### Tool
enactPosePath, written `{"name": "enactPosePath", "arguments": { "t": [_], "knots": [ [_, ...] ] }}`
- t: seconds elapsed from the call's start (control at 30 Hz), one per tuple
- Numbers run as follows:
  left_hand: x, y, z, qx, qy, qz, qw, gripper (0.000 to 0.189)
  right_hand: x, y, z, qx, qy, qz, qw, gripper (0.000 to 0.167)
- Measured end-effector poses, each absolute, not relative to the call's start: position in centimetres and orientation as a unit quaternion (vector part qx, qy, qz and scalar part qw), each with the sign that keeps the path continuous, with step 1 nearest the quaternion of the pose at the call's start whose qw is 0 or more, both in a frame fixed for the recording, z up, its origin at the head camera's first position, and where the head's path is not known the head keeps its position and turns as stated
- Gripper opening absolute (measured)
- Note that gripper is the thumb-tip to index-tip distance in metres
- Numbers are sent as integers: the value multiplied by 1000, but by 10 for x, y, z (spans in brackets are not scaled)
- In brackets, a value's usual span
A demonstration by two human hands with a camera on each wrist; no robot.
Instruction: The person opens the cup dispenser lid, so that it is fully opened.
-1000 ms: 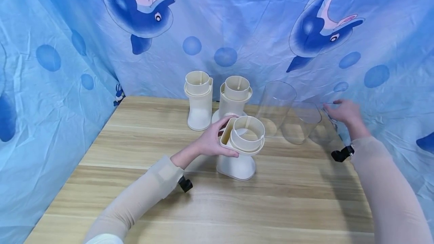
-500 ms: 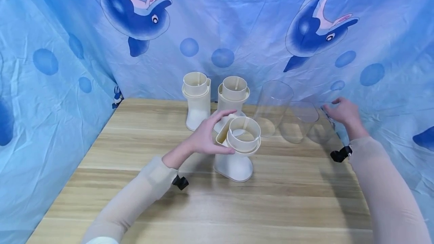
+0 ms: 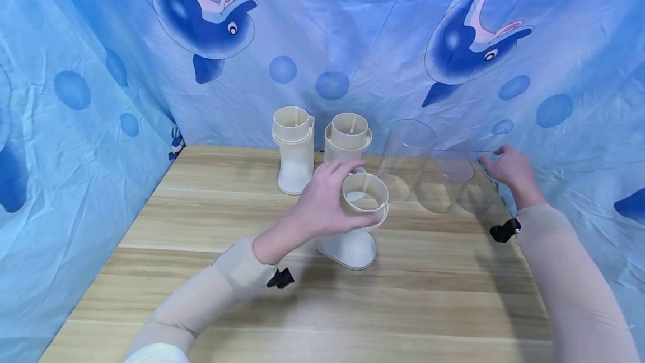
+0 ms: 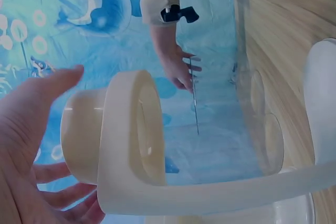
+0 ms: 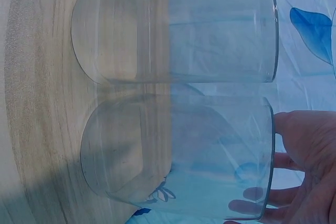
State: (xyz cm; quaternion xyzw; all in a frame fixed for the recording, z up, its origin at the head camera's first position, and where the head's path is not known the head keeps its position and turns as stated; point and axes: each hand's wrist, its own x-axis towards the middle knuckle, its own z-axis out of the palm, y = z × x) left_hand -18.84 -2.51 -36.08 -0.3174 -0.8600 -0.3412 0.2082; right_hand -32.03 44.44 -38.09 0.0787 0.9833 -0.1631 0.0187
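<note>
Three cream plastic stands with round collars are upright on the table. My left hand point(image 3: 325, 203) spreads around the collar of the front stand point(image 3: 349, 250); in the left wrist view the thumb is apart from the collar point(image 4: 83, 135) and the other fingers lie behind it. Three clear cylinders stand at the back right. At the rightmost one, my right hand point(image 3: 513, 172) holds the rim, its thumb at one side and its fingers at the other. In the right wrist view, fingers show through this clear cylinder point(image 5: 210, 153), beside another clear cylinder point(image 5: 220, 30).
Behind the front stand are the left stand point(image 3: 295, 164) and the middle stand point(image 3: 347, 144), near the blue dolphin curtain point(image 3: 332, 21). The left cylinder point(image 3: 409, 156) is right of them. A wooden table point(image 3: 211, 212) lies beneath everything.
My left hand loosened from the front stand's side and drew back, then moved right and over to its round collar. The stand and my right hand stay in place.
</note>
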Motion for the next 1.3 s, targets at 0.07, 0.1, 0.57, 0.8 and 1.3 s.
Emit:
{"name": "enactPosePath", "arguments": {
  "t": [0.07,0.1,0.57,0.8,1.3],
  "knots": [
    [-192,-25,-361,-322,-852,-359,203,89,-321,444,-381,75,984,-161,16,84],
    [-195,-26,-361,-327,-846,-370,200,85,-321,444,-381,72,984,-160,13,84],
    [-237,-64,-358,-448,-768,-458,10,80,-322,445,-383,81,984,-161,9,81],
    [-212,-46,-358,-388,-828,-382,135,92,-321,445,-386,82,985,-152,11,81],
    [-205,-45,-354,-335,-866,-349,126,82,-324,444,-387,84,986,-143,1,79]
  ]
}}
